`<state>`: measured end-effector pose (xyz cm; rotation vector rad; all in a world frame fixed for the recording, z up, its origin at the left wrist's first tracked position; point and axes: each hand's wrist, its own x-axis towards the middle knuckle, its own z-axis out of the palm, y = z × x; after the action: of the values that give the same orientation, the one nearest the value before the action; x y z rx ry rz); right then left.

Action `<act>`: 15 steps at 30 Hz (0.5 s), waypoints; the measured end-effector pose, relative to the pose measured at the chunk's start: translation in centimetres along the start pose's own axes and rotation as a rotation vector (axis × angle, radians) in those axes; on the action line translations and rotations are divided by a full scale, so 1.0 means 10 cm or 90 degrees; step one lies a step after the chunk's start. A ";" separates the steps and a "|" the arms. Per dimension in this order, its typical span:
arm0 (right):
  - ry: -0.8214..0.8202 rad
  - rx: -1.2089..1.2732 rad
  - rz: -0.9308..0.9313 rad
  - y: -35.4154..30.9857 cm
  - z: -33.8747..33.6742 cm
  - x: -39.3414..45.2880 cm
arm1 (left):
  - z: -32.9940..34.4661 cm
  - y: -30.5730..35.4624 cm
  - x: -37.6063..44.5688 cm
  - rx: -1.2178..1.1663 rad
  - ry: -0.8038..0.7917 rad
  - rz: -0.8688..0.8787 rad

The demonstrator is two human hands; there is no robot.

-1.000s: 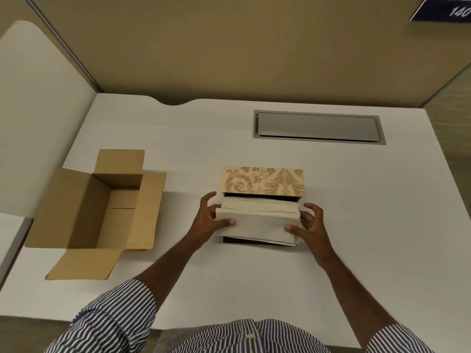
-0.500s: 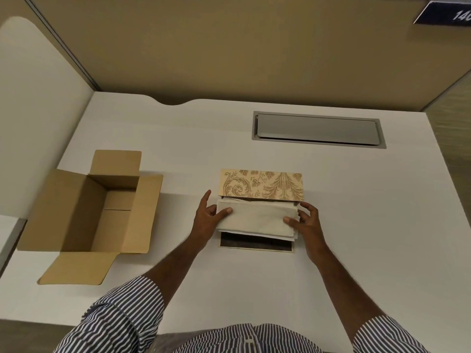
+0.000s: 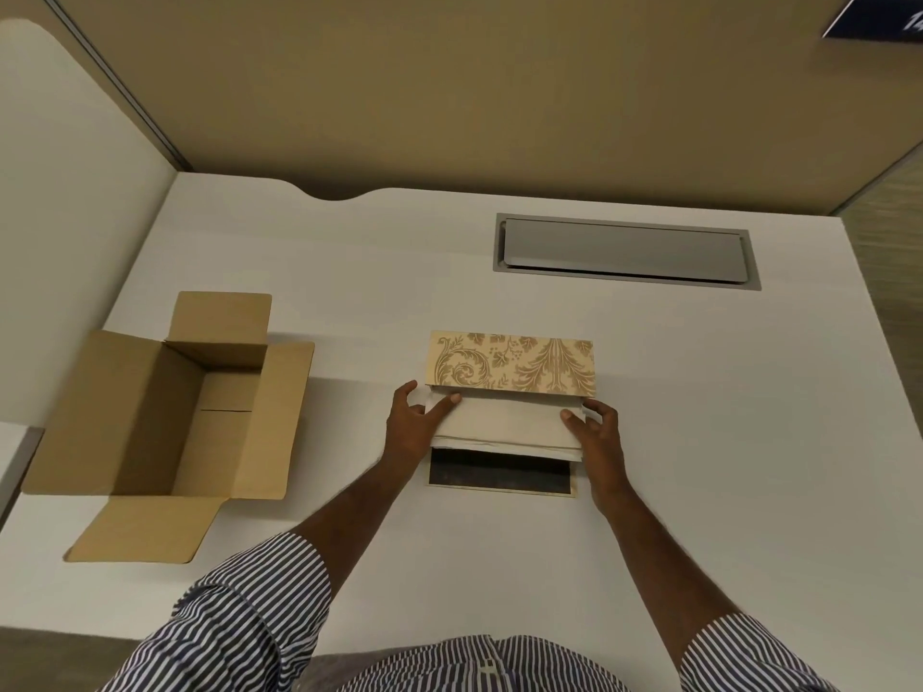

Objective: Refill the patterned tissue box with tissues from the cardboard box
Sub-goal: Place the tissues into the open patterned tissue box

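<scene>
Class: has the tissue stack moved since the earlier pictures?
Yes. The tissue stack has moved away from the person toward the patterned lid, exposing more dark box interior.

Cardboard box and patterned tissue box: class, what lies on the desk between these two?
In the head view, nothing lies between the cardboard box and the patterned tissue box: only bare white desk, apart from the person's left hand at the tissue stack's end.

Soft, warm, even indoor light falls from above; the white rectangular table [image 3: 649, 442] shows faint shadows beside the open brown cardboard box [image 3: 165, 417]. Focus is sharp; wide-angle bending curves the table's edges.
</scene>
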<state>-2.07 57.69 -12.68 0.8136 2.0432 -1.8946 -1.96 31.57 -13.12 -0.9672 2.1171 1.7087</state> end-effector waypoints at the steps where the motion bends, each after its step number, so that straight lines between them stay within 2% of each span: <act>1: 0.002 -0.004 0.000 0.00 0.02 0.00 | 0.00 0.00 0.01 0.004 -0.002 -0.008; 8: 0.100 -0.086 0.010 -0.09 0.16 0.02 | 0.06 0.08 0.04 0.052 0.025 -0.034; 15: 0.028 -0.067 0.084 -0.20 0.03 0.01 | 0.01 0.15 -0.02 0.081 -0.012 -0.020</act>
<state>-3.26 57.42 -11.11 0.9460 2.0407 -1.6978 -2.75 31.89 -11.87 -0.9391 2.1570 1.5410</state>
